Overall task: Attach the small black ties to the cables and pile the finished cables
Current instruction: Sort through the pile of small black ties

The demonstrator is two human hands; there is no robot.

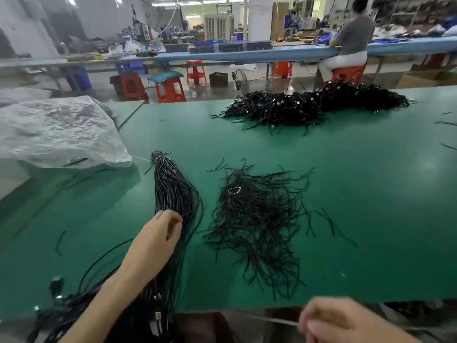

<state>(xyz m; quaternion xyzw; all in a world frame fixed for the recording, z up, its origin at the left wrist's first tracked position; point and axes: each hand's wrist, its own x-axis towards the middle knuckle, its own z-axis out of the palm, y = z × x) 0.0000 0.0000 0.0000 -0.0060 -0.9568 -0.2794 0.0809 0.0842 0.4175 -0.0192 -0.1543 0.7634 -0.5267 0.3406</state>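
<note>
Table [371,194], green: open room at right. One cable bundle [173,186], near left, pinched by left hand [158,233], fingers curled. One heap of ties [257,219], centre. One finished pile [316,105], far right. Right hand [341,320] at near edge, blurred; grip unclear.

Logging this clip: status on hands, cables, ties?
Left hand pinches at bundle. Right hand blurred at table edge, grip unclear. Ties loose mid-table, finished pile far right. Nothing in the way.

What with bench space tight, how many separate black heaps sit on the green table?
3: a tied cable bundle at the left hand, loose ties at centre, a large heap at the far edge.
</note>
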